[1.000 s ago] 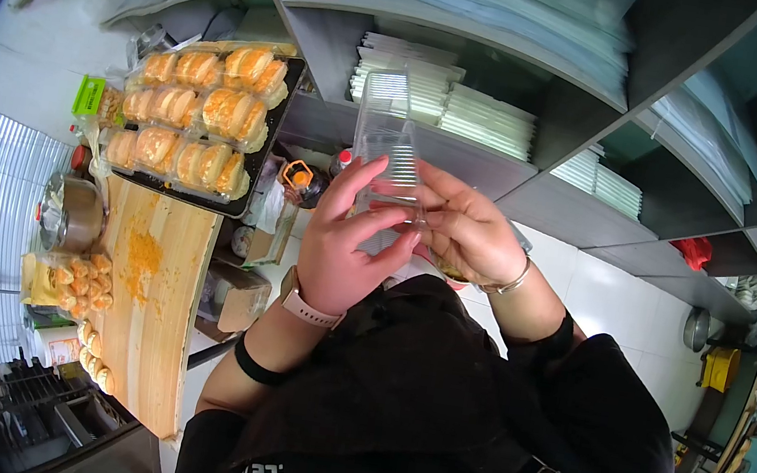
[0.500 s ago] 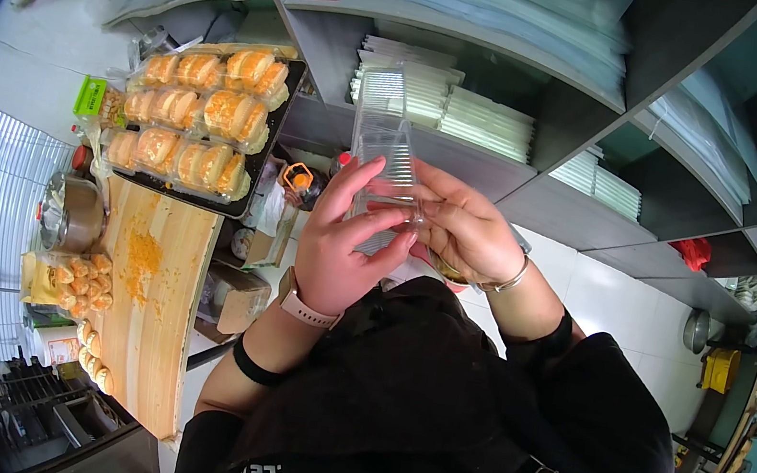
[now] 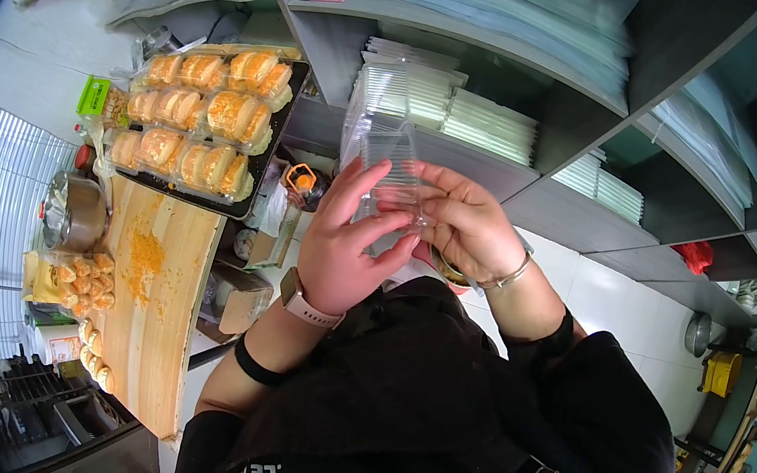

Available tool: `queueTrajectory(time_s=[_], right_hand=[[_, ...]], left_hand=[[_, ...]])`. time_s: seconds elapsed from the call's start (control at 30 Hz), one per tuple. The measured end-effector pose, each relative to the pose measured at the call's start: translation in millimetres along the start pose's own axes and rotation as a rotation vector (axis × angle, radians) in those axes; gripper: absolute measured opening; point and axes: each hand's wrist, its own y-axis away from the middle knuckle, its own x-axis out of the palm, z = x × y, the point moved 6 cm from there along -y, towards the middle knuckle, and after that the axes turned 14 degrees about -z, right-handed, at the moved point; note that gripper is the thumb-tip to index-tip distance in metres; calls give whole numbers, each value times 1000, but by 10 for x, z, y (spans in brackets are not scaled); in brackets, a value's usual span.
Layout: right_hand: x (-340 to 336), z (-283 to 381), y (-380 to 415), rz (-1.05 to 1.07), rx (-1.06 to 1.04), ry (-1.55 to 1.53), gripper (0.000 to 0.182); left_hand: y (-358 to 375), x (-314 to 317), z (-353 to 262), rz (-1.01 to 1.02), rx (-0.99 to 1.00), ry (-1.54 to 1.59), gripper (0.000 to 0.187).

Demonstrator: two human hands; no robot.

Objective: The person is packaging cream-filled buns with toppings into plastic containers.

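A clear ribbed plastic clamshell box [image 3: 390, 151] is held up between my two hands, its far part pointing toward the shelves. My left hand [image 3: 343, 246] grips the box from the left, with fingers along its side and the thumb at its near end. On the other side, my right hand [image 3: 472, 225] pinches the near right edge between thumb and fingers. Through the transparent walls, some of my fingertips show. No food is visible inside the box. Glare makes the line between lid and base hard to follow.
At left, a black tray [image 3: 277, 116] carries several packs of filled buns [image 3: 238, 117]. Orange crumbs [image 3: 143, 257] lie on a wooden table [image 3: 167, 333], near a metal pot [image 3: 77, 214]. Ahead, grey shelves [image 3: 540, 187] hold stacked white trays [image 3: 489, 126] and plastic sheets [image 3: 469, 7].
The far part of the clamshell box has spread slightly to the left. My right fingers have shifted a little along its edge, while both hands stay on the box.
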Motion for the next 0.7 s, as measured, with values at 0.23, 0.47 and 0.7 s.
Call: queueTrajectory(time_s=[0.23, 0.47, 0.7], right_hand=[[-182, -178, -107, -18, 86, -13, 34], [-233, -223, -86, -277, 7, 161, 23], [-294, -297, -102, -289, -224, 667, 15]], left_hand=[[45, 85, -9, 63, -37, 24, 26], [138, 145, 135, 116, -124, -5, 34], [245, 279, 313, 88, -266, -159, 53]])
